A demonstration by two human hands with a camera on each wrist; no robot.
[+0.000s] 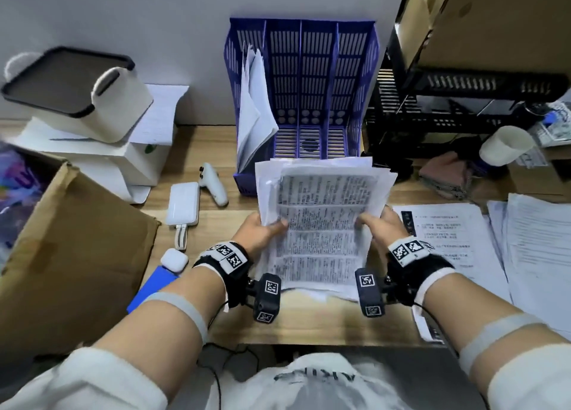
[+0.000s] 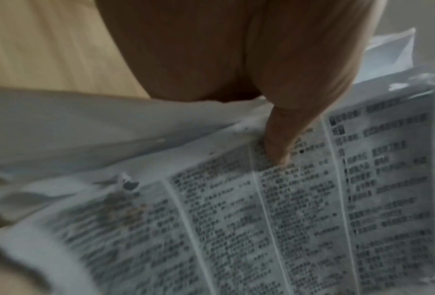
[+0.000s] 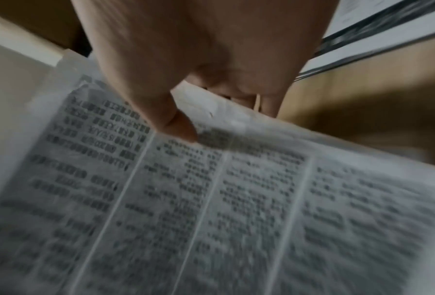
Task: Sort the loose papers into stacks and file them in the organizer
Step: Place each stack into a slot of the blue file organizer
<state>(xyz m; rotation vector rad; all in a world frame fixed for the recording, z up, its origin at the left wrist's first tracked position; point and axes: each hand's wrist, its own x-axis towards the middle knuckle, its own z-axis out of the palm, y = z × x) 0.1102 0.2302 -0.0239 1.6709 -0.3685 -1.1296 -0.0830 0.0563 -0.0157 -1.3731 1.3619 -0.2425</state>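
A stack of papers (image 1: 321, 224) with a densely printed sheet on top is held up above the wooden desk (image 1: 302, 323), just in front of the blue organizer (image 1: 304, 78). My left hand (image 1: 265, 228) grips its left edge, thumb on the print. My right hand (image 1: 375, 224) grips the right edge the same way. The left wrist view shows the thumb (image 2: 284, 135) pressing on the printed sheet (image 2: 287, 219); the right wrist view shows the other thumb (image 3: 176, 123) on the same sheet (image 3: 211, 209). The organizer's leftmost slot holds some white sheets (image 1: 255, 113); its other slots show none.
More loose papers (image 1: 494, 249) lie on the desk at the right. A cardboard box (image 1: 71, 255) stands at the left, with a power bank (image 1: 183, 204), an earbud case (image 1: 174, 258) and a white controller (image 1: 213, 184) near it. A black rack (image 1: 432, 106) and a cup (image 1: 506, 145) sit at the back right.
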